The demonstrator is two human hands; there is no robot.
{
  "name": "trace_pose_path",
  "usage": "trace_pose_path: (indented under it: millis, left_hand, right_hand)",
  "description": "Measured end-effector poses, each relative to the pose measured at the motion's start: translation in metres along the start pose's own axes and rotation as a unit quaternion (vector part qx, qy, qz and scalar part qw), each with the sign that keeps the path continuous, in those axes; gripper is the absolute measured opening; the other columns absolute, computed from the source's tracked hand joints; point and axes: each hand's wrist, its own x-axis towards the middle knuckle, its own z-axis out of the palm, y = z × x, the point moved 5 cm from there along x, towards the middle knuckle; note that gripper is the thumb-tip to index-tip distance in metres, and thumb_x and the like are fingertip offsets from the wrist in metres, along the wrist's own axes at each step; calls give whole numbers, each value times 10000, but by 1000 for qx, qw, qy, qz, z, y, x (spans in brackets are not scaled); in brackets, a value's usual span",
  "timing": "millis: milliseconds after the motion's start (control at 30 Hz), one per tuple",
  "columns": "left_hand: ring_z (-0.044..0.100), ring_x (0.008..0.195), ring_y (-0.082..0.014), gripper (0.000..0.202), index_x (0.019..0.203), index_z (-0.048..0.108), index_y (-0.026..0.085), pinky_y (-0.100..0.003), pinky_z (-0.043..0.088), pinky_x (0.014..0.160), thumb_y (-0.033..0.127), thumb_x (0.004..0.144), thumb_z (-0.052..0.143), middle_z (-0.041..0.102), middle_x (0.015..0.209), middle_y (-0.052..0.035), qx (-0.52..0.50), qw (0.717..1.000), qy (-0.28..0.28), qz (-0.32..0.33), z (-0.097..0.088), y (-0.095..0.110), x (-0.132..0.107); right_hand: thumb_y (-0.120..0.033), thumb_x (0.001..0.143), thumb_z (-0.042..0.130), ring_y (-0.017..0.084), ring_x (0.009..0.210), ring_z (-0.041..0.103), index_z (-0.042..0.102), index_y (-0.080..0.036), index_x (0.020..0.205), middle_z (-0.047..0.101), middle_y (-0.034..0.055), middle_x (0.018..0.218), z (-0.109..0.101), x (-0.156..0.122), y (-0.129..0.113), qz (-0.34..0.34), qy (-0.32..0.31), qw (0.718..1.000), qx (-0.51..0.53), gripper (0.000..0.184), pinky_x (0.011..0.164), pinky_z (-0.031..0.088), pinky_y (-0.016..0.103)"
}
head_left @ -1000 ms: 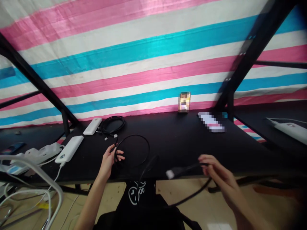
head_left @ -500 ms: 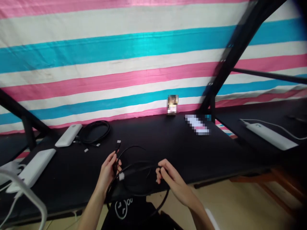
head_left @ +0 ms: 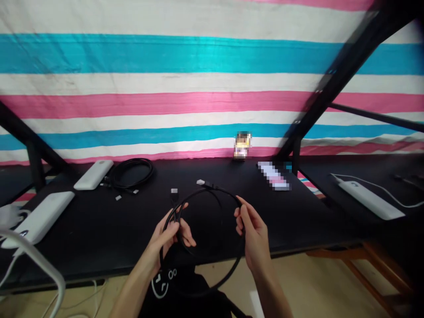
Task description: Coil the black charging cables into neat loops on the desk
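Observation:
A black cable (head_left: 237, 262) with USB plugs forms a wide loop between my two hands above the front of the black table. My left hand (head_left: 170, 234) grips the loop's left side, thumb pressed on the strands and lower fingers partly spread. One silver-tipped plug (head_left: 174, 191) sticks up just beyond these fingers. The other plug (head_left: 201, 182) extends at the top of the loop, pointing left. On the right side, my right hand (head_left: 253, 227) pinches the cable between thumb and fingers. The lowest part of the loop hangs over dark clothing.
Another coiled black cable (head_left: 130, 173) lies at the back left beside a white power bank (head_left: 94, 175). A second power bank (head_left: 39, 218) sits nearer, behind a white curved tube (head_left: 36, 256). A blurred phone-like object (head_left: 243, 145) stands at the back; black frame bars (head_left: 331, 84) slant on both sides.
The loop has risen and opened wider. My left hand has moved right and now clasps the loop strands; my right hand has shifted right and up. The second plug has come into view.

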Motion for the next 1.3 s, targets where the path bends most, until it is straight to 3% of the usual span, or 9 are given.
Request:
trace_pose_path:
  millis: [133,267,500,667,767,933,1033,1133,1300]
  left_hand:
    - [546,421,-156,564,1148,543,160,-239,441,487,529,739,662,407,402,85,129,987,100,4,-28,1,7]
    - [465,318,-133,599,991,523,161,-202,324,344,615,638,690,421,407,95,200,965,169,4,-63,-13,22]
    - [401,264,-117,703,1018,533,162,-201,249,278,695,580,671,439,424,95,279,933,224,44,-98,-3,24]
    - [386,255,-119,659,1025,628,119,-187,259,301,668,661,642,366,304,84,312,931,183,52,-84,19,29]
    - [372,251,-111,567,958,669,128,-186,243,310,631,700,639,397,294,55,311,940,131,47,-56,23,34]
    - [359,274,-88,437,795,646,165,-185,216,326,596,724,630,434,333,44,284,946,125,89,-20,24,36]
    - [347,288,-74,426,704,579,181,-186,217,329,599,692,658,414,356,58,263,946,145,117,-19,23,37]
    - [349,272,-76,481,798,579,184,-193,212,304,614,623,706,453,404,63,249,952,141,110,-24,18,41]
    - [459,305,-137,710,1139,509,186,-211,319,324,575,599,756,473,419,82,231,966,99,66,-27,3,41]
  right_hand:
    - [-497,754,697,97,604,515,678,-230,1128,601,7,784,9,2,17,34,-41,999,-9,460,507,492,219]
    - [-502,721,711,190,782,648,697,-201,1101,689,57,840,22,6,42,38,-137,987,-73,485,691,584,344]
    - [-604,681,696,173,608,647,658,-174,1122,653,63,870,-6,20,70,52,-47,994,-83,616,476,584,327]
    - [-566,770,642,200,816,658,624,-218,1149,618,76,1016,-17,35,50,-23,20,999,-33,516,625,607,345]
    - [-525,796,626,229,1006,631,644,-232,1133,561,103,1233,7,41,40,-60,-48,993,-91,447,796,574,370]
    - [-462,716,721,192,860,665,504,-223,1328,577,134,1253,50,28,50,42,-185,977,-94,692,767,557,363]
    - [-354,595,822,183,839,654,596,-201,1228,656,99,1118,50,24,49,42,-188,975,-113,689,777,537,332]
    - [-363,643,790,140,697,604,720,-172,978,680,44,855,44,21,49,85,-234,962,-113,392,590,486,239]
    - [-452,673,765,12,414,221,716,-157,932,411,-83,516,38,19,47,150,-192,970,1,395,397,142,165]
